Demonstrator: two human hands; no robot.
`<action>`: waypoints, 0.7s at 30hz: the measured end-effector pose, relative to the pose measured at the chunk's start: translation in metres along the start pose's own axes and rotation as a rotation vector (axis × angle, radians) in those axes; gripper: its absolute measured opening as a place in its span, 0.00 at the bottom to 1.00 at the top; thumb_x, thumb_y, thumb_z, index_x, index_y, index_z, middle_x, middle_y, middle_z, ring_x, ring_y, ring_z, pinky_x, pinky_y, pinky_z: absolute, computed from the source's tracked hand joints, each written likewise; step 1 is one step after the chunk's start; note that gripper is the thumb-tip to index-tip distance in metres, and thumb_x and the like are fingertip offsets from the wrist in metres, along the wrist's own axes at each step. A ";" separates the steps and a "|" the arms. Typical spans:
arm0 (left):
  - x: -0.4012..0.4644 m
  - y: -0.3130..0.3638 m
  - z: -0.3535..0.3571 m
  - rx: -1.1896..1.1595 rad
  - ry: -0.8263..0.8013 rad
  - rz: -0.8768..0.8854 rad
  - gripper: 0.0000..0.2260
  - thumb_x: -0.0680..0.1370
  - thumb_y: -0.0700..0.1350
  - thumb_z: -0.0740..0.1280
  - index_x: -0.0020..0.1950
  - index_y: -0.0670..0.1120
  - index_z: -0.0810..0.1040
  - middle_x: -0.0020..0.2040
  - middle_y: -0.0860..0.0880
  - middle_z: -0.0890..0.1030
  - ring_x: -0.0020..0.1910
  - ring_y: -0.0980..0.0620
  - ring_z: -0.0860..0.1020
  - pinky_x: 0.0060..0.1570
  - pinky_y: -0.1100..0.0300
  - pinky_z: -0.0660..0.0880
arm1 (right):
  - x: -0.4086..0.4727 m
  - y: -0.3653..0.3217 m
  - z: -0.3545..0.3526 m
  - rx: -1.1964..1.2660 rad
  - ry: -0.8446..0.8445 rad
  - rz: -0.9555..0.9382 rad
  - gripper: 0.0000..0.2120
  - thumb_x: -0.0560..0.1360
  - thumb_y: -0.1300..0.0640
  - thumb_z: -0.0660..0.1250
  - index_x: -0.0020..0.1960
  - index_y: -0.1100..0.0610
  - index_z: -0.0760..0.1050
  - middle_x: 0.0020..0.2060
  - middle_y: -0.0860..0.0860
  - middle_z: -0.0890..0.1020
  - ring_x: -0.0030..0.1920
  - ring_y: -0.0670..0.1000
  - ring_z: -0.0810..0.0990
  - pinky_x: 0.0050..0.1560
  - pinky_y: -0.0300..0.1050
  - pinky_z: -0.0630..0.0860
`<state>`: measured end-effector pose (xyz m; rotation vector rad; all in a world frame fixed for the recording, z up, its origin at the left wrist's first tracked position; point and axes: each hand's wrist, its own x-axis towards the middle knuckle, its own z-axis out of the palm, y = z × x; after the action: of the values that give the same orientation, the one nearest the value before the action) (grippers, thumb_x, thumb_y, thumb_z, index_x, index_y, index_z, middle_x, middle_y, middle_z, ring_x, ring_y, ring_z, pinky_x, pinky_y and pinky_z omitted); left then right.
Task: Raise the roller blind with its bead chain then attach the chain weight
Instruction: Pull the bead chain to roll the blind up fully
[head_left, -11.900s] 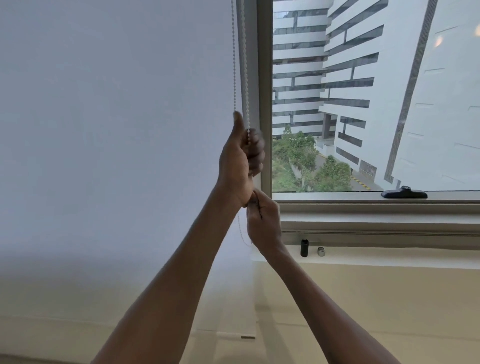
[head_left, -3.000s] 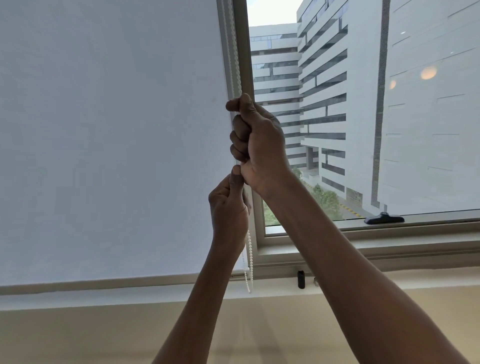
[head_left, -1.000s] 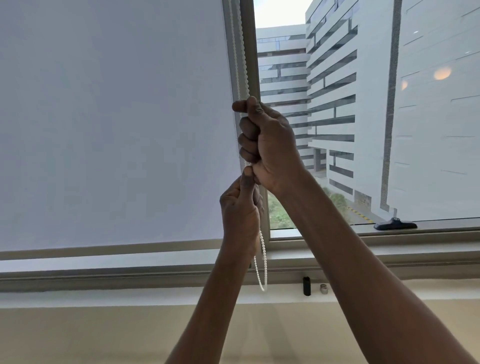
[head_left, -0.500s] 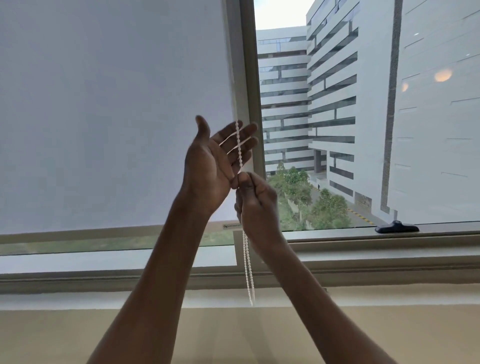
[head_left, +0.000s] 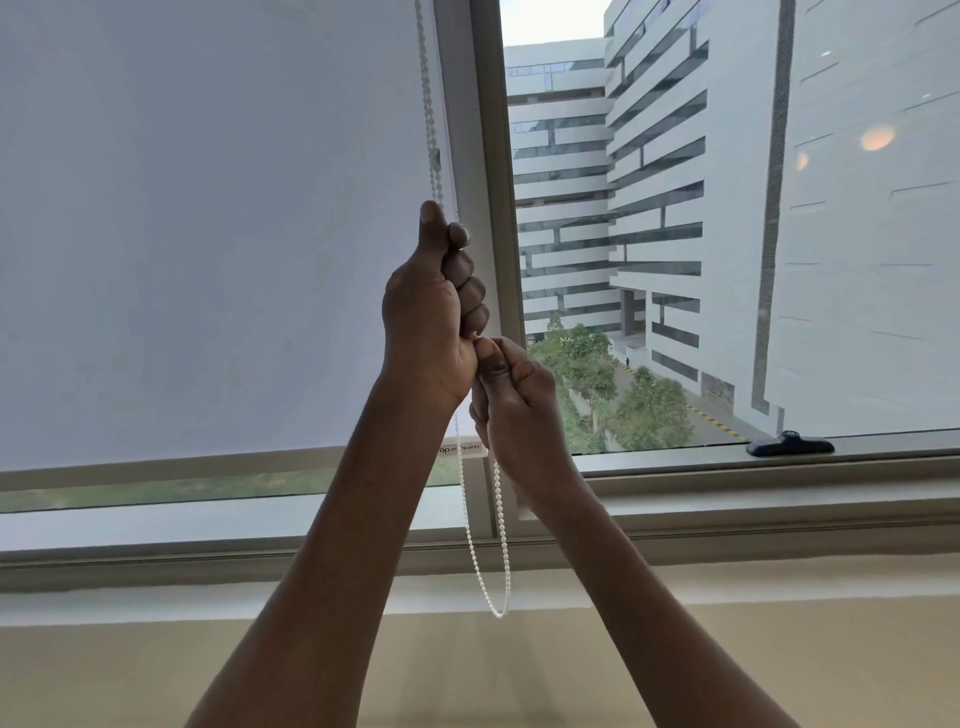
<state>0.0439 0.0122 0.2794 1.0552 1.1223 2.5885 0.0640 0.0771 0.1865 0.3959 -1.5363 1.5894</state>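
The left hand (head_left: 434, 317) is curled in a fist round the bead chain (head_left: 488, 551), thumb up, and the right hand (head_left: 514, 400) pinches the same chain just beneath it, the two hands touching. To do this pull well, I would draw straight down along the chain's own line, one strand only, hand under hand, so the beads do not skip or swing. The chain runs upright beside the window frame (head_left: 491, 156), its loop hanging below the hands. The blind (head_left: 208, 234) hangs flat, its bottom bar (head_left: 156, 467) level, a narrow strip of glass showing beneath.
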 end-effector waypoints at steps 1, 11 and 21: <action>-0.001 -0.001 0.000 0.011 0.011 0.028 0.19 0.82 0.54 0.60 0.33 0.50 0.76 0.22 0.56 0.61 0.19 0.59 0.55 0.18 0.65 0.55 | 0.001 -0.001 -0.003 -0.018 -0.018 0.013 0.16 0.83 0.59 0.57 0.37 0.62 0.67 0.24 0.51 0.66 0.23 0.45 0.61 0.23 0.39 0.59; -0.037 -0.042 -0.002 0.216 0.143 0.245 0.22 0.82 0.52 0.62 0.28 0.51 0.76 0.23 0.54 0.67 0.22 0.56 0.64 0.24 0.62 0.62 | 0.046 -0.061 -0.006 0.053 -0.108 0.047 0.13 0.83 0.58 0.55 0.54 0.62 0.77 0.40 0.59 0.79 0.43 0.55 0.78 0.47 0.48 0.73; -0.062 -0.076 -0.030 0.231 0.101 0.132 0.25 0.84 0.48 0.59 0.25 0.52 0.67 0.21 0.56 0.59 0.21 0.57 0.55 0.23 0.59 0.51 | 0.058 -0.062 0.003 0.530 -0.219 0.311 0.14 0.83 0.54 0.56 0.50 0.60 0.77 0.23 0.45 0.61 0.21 0.42 0.56 0.20 0.36 0.52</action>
<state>0.0596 0.0259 0.1789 1.0870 1.4522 2.6895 0.0761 0.0870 0.2704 0.6619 -1.3633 2.2688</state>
